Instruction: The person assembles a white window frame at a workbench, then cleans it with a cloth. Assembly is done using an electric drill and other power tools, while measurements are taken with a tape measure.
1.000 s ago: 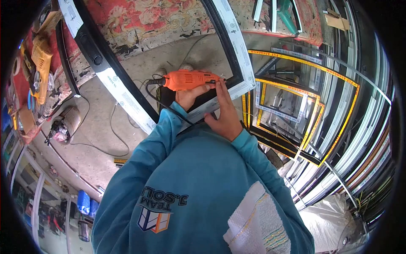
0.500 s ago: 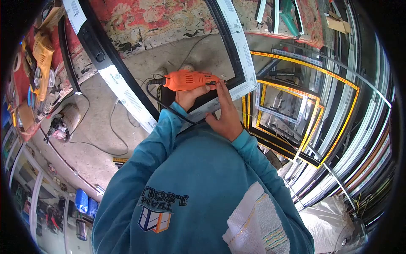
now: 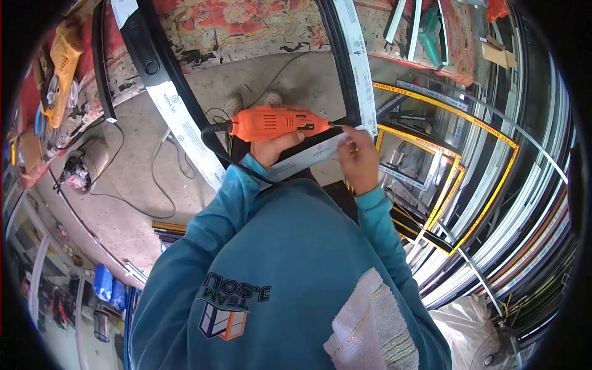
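My left hand (image 3: 275, 148) is wrapped round the body of an orange rotary tool (image 3: 271, 123), held level with its nose to the right. A thin bit (image 3: 335, 125) sticks out of that nose. Just below and right of the bit is my right hand (image 3: 361, 161), its fingers curled in; what they hold, if anything, is hidden. Beneath the tool lies a black frame with white printed film (image 3: 310, 155), its near corner close to my right hand. The tool's black cord (image 3: 216, 151) runs from its back end down over my left wrist.
A worn red floral-covered table (image 3: 246, 31) stands ahead, with a yellow power tool (image 3: 65, 58) and a green tool (image 3: 430, 37) on it. Yellow-taped frames (image 3: 493, 128) and long aluminium profiles stand at right. A bucket (image 3: 92, 163) and loose cords are on the floor at left.
My right hand has left the tool's nose and moved right and down, its fingers now curled instead of stretched out. The tool stays in my left hand, its bit now showing. The view has shifted slightly.
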`<state>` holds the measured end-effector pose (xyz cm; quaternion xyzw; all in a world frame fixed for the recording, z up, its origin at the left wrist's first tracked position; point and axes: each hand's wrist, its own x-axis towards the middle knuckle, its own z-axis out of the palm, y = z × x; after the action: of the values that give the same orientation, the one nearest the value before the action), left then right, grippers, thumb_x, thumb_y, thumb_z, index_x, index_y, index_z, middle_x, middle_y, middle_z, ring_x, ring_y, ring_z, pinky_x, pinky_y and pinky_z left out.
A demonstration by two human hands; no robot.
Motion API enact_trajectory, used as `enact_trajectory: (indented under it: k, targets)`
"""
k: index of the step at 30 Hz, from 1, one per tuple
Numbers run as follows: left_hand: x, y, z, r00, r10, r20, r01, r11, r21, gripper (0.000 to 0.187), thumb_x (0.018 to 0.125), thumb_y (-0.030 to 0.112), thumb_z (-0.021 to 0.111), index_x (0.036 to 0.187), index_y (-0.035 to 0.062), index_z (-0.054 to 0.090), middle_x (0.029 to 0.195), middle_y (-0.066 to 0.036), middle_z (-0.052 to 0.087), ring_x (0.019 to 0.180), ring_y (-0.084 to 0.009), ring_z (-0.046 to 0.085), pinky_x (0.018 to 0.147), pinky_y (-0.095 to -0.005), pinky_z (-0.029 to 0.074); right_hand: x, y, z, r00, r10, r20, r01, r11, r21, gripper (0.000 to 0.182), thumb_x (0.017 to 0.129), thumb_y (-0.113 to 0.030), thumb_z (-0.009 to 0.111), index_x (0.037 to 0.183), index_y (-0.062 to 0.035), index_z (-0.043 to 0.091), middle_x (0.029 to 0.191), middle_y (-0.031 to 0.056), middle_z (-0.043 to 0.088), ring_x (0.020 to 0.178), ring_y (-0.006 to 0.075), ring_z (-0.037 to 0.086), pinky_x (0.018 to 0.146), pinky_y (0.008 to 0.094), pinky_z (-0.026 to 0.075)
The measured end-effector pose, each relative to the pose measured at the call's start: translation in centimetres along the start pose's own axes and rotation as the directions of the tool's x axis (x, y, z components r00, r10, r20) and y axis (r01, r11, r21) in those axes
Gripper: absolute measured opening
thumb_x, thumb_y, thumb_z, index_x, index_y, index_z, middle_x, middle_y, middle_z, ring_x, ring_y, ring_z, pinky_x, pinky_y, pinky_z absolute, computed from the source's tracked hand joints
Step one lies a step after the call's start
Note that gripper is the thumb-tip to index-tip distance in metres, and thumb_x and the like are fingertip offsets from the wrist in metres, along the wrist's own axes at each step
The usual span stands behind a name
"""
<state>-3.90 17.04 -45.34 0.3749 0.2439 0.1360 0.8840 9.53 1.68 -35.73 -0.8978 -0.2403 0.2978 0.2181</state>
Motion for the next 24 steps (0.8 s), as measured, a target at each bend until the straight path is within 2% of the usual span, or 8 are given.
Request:
enact_trajectory:
  k: [1, 3, 6, 13, 15, 16, 18, 24]
  targets:
    - [-0.2, 0.0, 0.3, 1.0, 0.001, -0.004, -0.001, 1.0, -0.005, 0.047, 0.071, 0.007, 0.068, 0.116, -0.0044, 0.057, 0.12, -0.015, 0.061, 0.106, -0.0234, 0.06, 0.096, -0.035, 0.045, 1.0, 0.6, -0.7, 1.0, -0.001, 0.004, 0.001, 1.0, -0.005, 0.04, 0.078, -0.013, 0.062, 0.116, -0.0003, 0.06, 0.112, 0.0249, 0.061, 0.098, 0.0382, 0.063, 0.078, 0.0463, 0.051]
    - [-0.8, 0.3, 0.7, 0.992, 0.057, -0.111, -0.067, 0.994, -0.088, 0.047, 0.073, 0.008, 0.068, 0.117, -0.0039, 0.057, 0.119, -0.014, 0.061, 0.104, -0.0223, 0.06, 0.093, -0.0339, 0.046, 3.1, 1.5, -1.6, 0.987, 0.116, 0.111, -0.046, 0.868, -0.494, 0.035, 0.081, -0.023, 0.059, 0.107, -0.0015, 0.063, 0.092, 0.0231, 0.067, 0.083, 0.0388, 0.066, 0.068, 0.0483, 0.052]
    - [-1.3, 0.4, 0.3, 0.977, 0.043, -0.207, -0.06, 0.995, -0.076, 0.046, 0.075, 0.009, 0.068, 0.117, -0.0038, 0.056, 0.117, -0.013, 0.061, 0.102, -0.0208, 0.06, 0.091, -0.0331, 0.047, 4.4, 1.5, -1.6, 0.985, 0.038, 0.169, 0.087, 0.733, -0.675, 0.036, 0.081, -0.032, 0.056, 0.102, -0.0031, 0.066, 0.082, 0.0223, 0.067, 0.08, 0.0398, 0.065, 0.073, 0.0486, 0.052]
    - [-1.9, 0.4, -1.7, 0.965, 0.061, -0.254, -0.093, 0.989, -0.112, 0.045, 0.078, 0.004, 0.066, 0.121, -0.0025, 0.054, 0.123, -0.012, 0.058, 0.108, -0.02, 0.057, 0.095, -0.0313, 0.044, 6.2, -0.8, -0.2, 0.95, 0.262, 0.173, -0.02, 0.599, -0.8, 0.039, 0.081, -0.039, 0.057, 0.093, -0.0039, 0.071, 0.084, 0.0208, 0.068, 0.081, 0.037, 0.067, 0.078, 0.0453, 0.052]
    - [-1.8, 0.4, -2.0, 0.964, 0.075, -0.256, -0.091, 0.995, -0.05, 0.043, 0.078, 0.003, 0.066, 0.119, -0.0023, 0.055, 0.123, -0.011, 0.058, 0.109, -0.0201, 0.057, 0.096, -0.0313, 0.044, 6.0, -1.7, 0.1, 0.938, 0.334, 0.097, -0.147, 0.634, -0.759, 0.042, 0.077, -0.043, 0.062, 0.093, -0.0045, 0.071, 0.096, 0.0208, 0.067, 0.093, 0.037, 0.064, 0.082, 0.0464, 0.051]
    - [-1.8, 0.3, -1.9, 0.963, 0.074, -0.258, -0.09, 0.995, -0.051, 0.043, 0.078, 0.003, 0.066, 0.119, -0.0023, 0.055, 0.123, -0.011, 0.058, 0.109, -0.0201, 0.057, 0.096, -0.0313, 0.044, 5.8, -1.6, 0.6, 0.937, 0.334, 0.098, -0.146, 0.633, -0.761, 0.042, 0.077, -0.043, 0.062, 0.093, -0.0045, 0.071, 0.096, 0.0208, 0.067, 0.093, 0.037, 0.064, 0.082, 0.0464, 0.051]
    - [-1.5, 0.5, -1.3, 0.943, 0.133, -0.304, -0.16, 0.985, -0.069, 0.041, 0.076, 0.008, 0.067, 0.114, -0.0042, 0.058, 0.117, -0.013, 0.062, 0.102, -0.021, 0.06, 0.092, -0.0322, 0.046, 5.1, -0.8, 1.7, 0.979, 0.192, -0.074, -0.175, 0.585, -0.792, 0.047, 0.07, -0.044, 0.068, 0.095, -0.0041, 0.071, 0.11, 0.0204, 0.059, 0.106, 0.0388, 0.057, 0.088, 0.0513, 0.046]
    - [-1.5, 1.0, -0.8, 0.955, 0.099, -0.278, -0.137, 0.983, -0.122, 0.04, 0.075, 0.007, 0.066, 0.113, -0.004, 0.06, 0.116, -0.013, 0.063, 0.101, -0.021, 0.06, 0.092, -0.0321, 0.046, 5.2, -0.2, 2.9, 0.94, 0.292, -0.179, -0.338, 0.705, -0.623, 0.049, 0.064, -0.037, 0.075, 0.099, -0.0033, 0.07, 0.113, 0.0191, 0.053, 0.11, 0.0402, 0.052, 0.092, 0.0545, 0.042]
